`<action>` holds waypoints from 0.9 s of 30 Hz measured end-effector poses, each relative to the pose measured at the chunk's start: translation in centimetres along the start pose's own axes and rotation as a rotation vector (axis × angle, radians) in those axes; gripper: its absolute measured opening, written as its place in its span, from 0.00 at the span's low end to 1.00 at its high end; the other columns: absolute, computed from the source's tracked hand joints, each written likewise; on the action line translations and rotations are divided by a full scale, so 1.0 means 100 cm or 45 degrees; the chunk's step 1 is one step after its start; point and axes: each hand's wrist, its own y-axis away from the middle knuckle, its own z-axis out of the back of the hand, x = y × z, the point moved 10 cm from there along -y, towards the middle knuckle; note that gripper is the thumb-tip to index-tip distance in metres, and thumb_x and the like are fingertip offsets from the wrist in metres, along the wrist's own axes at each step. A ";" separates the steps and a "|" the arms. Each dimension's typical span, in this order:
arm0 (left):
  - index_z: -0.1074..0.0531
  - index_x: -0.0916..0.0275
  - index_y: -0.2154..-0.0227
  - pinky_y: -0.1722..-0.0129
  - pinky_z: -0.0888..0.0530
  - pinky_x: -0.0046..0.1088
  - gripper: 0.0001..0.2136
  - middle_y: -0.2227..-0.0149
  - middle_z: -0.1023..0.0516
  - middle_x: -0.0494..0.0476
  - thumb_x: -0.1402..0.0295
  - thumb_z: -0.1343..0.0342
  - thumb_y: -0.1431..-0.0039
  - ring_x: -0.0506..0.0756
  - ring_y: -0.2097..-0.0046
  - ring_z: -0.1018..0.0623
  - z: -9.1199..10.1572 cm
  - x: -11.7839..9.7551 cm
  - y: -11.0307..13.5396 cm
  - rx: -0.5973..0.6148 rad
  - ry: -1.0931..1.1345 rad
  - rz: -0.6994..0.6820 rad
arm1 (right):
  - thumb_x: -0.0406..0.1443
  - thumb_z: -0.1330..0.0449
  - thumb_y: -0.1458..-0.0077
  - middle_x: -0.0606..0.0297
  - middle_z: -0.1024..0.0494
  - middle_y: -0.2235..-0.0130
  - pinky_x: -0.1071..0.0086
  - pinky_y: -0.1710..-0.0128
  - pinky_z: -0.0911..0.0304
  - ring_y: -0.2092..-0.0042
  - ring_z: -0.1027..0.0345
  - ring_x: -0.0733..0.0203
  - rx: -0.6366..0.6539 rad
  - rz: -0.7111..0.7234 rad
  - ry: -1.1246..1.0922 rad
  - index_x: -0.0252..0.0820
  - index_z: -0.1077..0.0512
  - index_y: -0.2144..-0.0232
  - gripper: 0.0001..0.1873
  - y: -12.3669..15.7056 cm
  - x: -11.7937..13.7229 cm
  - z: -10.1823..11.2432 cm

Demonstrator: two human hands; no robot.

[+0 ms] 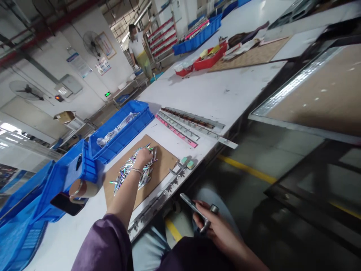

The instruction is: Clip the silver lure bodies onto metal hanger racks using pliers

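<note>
My left hand [144,156] reaches down into a heap of shiny, pointed slivers [126,169] with silver and rainbow glints. Its fingers are curled together at the heap's far right part, and what they pinch is hidden. Under the heap lies a brown board [166,160] on the white table. Near my lap, past the table edge, my right hand [216,224] is closed round a grey metal tool with a crossbar [194,205]. The tool's long end points up and left.
Blue bins [124,128] line the table's far left side, beside a mug [84,188] and a phone [66,203]. A metal clamp [177,169] and green blocks [190,165] sit at the near edge. Long strips [180,131] lie beyond. A person [139,49] stands farther back.
</note>
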 end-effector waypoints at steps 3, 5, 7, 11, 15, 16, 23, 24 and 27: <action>0.19 0.68 0.68 0.60 0.28 0.29 0.08 0.69 0.17 0.68 0.75 0.43 0.47 0.62 0.60 0.18 0.005 0.001 -0.004 -0.004 -0.003 0.033 | 0.55 0.26 0.59 0.72 0.28 0.79 0.75 0.78 0.49 0.77 0.39 0.68 -0.053 0.036 0.021 0.43 0.26 0.62 0.29 0.006 0.004 -0.001; 0.20 0.69 0.65 0.60 0.28 0.31 0.09 0.66 0.17 0.70 0.75 0.44 0.46 0.63 0.59 0.18 0.015 0.004 0.005 -0.061 0.016 0.041 | 0.54 0.27 0.57 0.72 0.27 0.78 0.75 0.77 0.48 0.77 0.39 0.69 -0.042 0.048 0.045 0.43 0.26 0.61 0.29 0.010 0.007 -0.004; 0.22 0.68 0.60 0.59 0.28 0.31 0.11 0.62 0.17 0.68 0.74 0.48 0.41 0.61 0.57 0.19 0.027 0.007 0.027 -0.148 0.044 0.032 | 0.53 0.27 0.56 0.72 0.26 0.76 0.76 0.76 0.45 0.75 0.36 0.68 -0.050 0.054 0.038 0.45 0.26 0.60 0.27 0.012 0.011 -0.006; 0.23 0.63 0.63 0.63 0.28 0.27 0.08 0.67 0.18 0.56 0.67 0.45 0.39 0.55 0.64 0.21 0.043 0.007 0.094 -0.328 0.537 -0.172 | 0.46 0.25 0.55 0.70 0.24 0.72 0.77 0.77 0.41 0.71 0.30 0.65 -0.139 -0.031 -0.203 0.45 0.28 0.64 0.21 0.009 0.009 -0.010; 0.22 0.64 0.68 0.71 0.31 0.24 0.10 0.74 0.22 0.52 0.60 0.38 0.43 0.50 0.73 0.27 0.017 0.012 0.144 -0.265 1.140 -0.202 | 0.39 0.32 0.44 0.72 0.29 0.77 0.80 0.84 0.50 0.79 0.38 0.71 0.000 -0.330 -0.628 0.42 0.31 0.70 0.11 0.000 -0.010 -0.035; 0.21 0.64 0.69 0.71 0.31 0.25 0.11 0.73 0.21 0.53 0.60 0.36 0.44 0.51 0.72 0.26 0.009 0.013 0.151 -0.275 1.218 -0.179 | 0.37 0.34 0.42 0.73 0.29 0.78 0.81 0.84 0.51 0.80 0.37 0.72 0.086 -0.397 -0.713 0.42 0.31 0.68 0.09 -0.001 -0.013 -0.043; 0.20 0.64 0.68 0.62 0.26 0.28 0.10 0.67 0.18 0.57 0.61 0.35 0.45 0.54 0.65 0.21 -0.027 0.002 0.170 -0.403 1.430 -0.074 | 0.34 0.35 0.40 0.74 0.26 0.74 0.84 0.81 0.48 0.76 0.32 0.74 0.431 -0.410 -0.847 0.36 0.27 0.55 0.12 -0.005 -0.021 -0.067; 0.21 0.64 0.69 0.64 0.26 0.27 0.10 0.69 0.19 0.57 0.61 0.35 0.45 0.53 0.66 0.21 -0.029 0.000 0.171 -0.408 1.432 -0.066 | 0.35 0.36 0.40 0.74 0.27 0.74 0.84 0.81 0.48 0.77 0.33 0.75 0.425 -0.391 -0.834 0.37 0.27 0.55 0.12 -0.005 -0.021 -0.068; 0.24 0.64 0.71 0.67 0.28 0.25 0.09 0.72 0.22 0.53 0.63 0.36 0.46 0.51 0.69 0.25 -0.028 -0.001 0.175 -0.427 1.415 -0.053 | 0.39 0.36 0.39 0.74 0.29 0.74 0.82 0.82 0.51 0.78 0.37 0.73 0.362 -0.321 -0.667 0.39 0.27 0.57 0.11 -0.009 -0.021 -0.068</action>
